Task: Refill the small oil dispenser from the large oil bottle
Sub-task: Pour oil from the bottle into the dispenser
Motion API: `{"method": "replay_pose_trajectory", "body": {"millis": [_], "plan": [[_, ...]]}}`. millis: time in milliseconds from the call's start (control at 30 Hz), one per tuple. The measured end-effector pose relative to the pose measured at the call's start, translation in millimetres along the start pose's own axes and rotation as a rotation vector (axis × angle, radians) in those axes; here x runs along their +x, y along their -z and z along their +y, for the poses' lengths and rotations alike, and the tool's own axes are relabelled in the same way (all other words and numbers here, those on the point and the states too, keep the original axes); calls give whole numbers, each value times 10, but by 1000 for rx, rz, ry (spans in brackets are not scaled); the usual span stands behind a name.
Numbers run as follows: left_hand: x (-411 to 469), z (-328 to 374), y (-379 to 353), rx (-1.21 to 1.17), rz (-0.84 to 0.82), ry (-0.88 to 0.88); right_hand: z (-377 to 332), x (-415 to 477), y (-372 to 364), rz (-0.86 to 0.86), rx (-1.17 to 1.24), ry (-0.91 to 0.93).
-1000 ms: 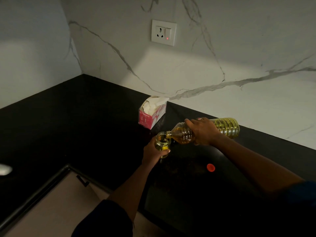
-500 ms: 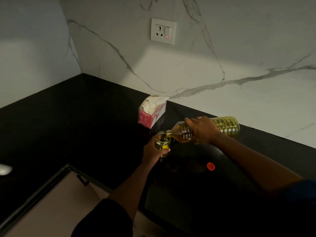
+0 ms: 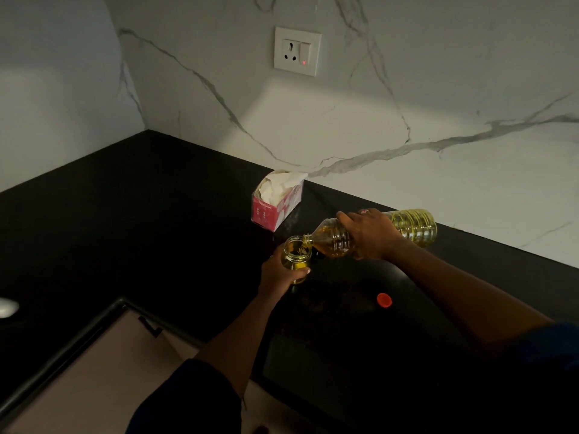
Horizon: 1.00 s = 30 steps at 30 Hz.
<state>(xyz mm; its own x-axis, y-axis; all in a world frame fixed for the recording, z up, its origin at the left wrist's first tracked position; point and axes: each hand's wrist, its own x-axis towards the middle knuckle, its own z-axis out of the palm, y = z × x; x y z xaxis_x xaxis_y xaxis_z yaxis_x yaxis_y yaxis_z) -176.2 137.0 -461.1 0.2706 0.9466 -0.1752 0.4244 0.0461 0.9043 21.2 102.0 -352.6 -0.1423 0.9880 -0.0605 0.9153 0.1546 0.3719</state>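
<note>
Pouring is judged to be under way. The large oil bottle [image 3: 413,225] is held almost on its side above the black tabletop [image 3: 141,220], near the back edge. Its long axis runs right to left, with the open neck lowest and set just over the mouth of the small oil dispenser [image 3: 296,256]. The bottle is gripped round its middle by the right hand [image 3: 372,238], whose fingers [image 3: 346,218] are curled over the ribbed body. The dispenser is held upright, directly left of the neck, by the left hand [image 3: 277,275], which is wrapped round its lower part with the thumb across the front. Whether its base rests on the tabletop cannot be told. Oil is seen low in the dispenser, so more is judged to be needed. The coming move depends on the neck being held above that narrow mouth while the tilt is adjusted. A red cap [image 3: 384,300] lies loose toward the front edge, nearer the right hand.
</note>
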Motion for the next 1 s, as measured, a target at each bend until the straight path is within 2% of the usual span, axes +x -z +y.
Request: {"method": "replay_pose_trajectory", "body": {"millis": [1000], "plan": [[9, -2, -15, -20, 5, 21, 16, 29, 0, 8, -32, 19]]}}
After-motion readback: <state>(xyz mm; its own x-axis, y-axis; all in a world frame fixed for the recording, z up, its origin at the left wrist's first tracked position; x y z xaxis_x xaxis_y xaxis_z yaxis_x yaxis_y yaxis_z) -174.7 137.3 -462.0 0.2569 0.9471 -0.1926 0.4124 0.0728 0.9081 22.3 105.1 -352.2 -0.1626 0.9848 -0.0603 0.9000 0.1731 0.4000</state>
